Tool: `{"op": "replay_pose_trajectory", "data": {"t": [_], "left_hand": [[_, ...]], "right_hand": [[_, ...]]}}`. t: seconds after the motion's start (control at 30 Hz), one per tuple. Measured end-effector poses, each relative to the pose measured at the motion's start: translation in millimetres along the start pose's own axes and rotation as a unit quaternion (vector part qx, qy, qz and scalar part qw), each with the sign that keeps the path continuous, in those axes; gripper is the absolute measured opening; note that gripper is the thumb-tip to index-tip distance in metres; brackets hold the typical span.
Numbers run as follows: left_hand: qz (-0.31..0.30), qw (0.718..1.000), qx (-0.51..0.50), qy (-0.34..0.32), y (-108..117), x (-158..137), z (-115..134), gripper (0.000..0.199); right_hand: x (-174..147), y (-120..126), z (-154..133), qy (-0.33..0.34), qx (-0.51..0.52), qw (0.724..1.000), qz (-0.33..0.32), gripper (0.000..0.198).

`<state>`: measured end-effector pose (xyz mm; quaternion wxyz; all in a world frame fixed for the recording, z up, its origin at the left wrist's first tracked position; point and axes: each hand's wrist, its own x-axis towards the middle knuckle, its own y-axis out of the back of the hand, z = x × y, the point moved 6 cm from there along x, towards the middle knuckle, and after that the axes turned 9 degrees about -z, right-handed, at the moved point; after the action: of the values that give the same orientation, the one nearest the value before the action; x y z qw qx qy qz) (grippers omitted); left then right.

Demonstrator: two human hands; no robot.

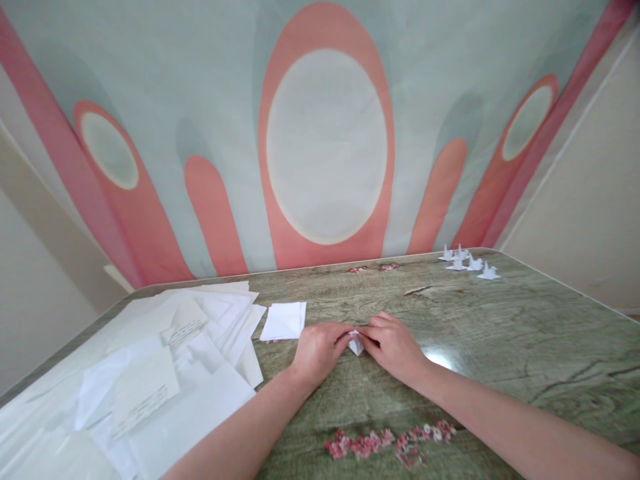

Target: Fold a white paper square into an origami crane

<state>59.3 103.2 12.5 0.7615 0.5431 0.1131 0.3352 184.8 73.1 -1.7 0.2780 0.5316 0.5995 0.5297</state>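
Note:
Between my two hands, low over the middle of the table, is a small folded piece of white paper [356, 344]. My left hand [320, 348] pinches its left side with thumb and fingers. On the other side my right hand [393, 343] grips it the same way, so the fingertips nearly meet and cover its upper part. Only a pointed lower portion of the paper shows. A small stack of square white paper sheets [284, 321] lies just left of my left hand.
A wide, untidy pile of white paper [210, 373] covers the table's left side. Several folded paper cranes [470, 263] stand at the far right. Pink flower patterns [385, 440] show on the wood-grain table [525, 347]. A patterned backdrop [325, 147] rises behind the far edge.

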Motion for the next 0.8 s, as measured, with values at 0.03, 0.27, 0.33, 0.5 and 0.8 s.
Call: {"op": "replay_pose_trajectory", "data": {"t": [0.03, 0.27, 0.33, 0.5, 0.8], "left_hand": [[-0.001, 1.0, -0.002, 0.001, -0.1, 0.1, -0.2, 0.022], [0.009, 1.0, -0.021, 0.006, -1.5, -0.1, -3.3, 0.022], [0.011, 1.0, -0.023, 0.006, -1.7, 0.1, -3.4, 0.022], [0.005, 1.0, -0.026, 0.001, -2.3, 0.3, -2.7, 0.021], [0.014, 0.999, -0.031, -0.015, -0.4, 1.1, 1.1, 0.021]], "right_hand": [[0.0, -0.2, 0.3, -0.001, -0.001, 1.0, 0.0, 0.025], [-0.2, -0.2, -0.5, 0.0, -0.002, 1.0, -0.004, 0.025], [0.0, 0.0, -0.3, -0.001, -0.004, 1.0, -0.005, 0.025], [0.4, 1.3, -1.3, -0.001, -0.008, 1.0, -0.001, 0.024], [0.0, 3.1, -2.7, 0.001, -0.008, 1.0, 0.002, 0.026]]}}
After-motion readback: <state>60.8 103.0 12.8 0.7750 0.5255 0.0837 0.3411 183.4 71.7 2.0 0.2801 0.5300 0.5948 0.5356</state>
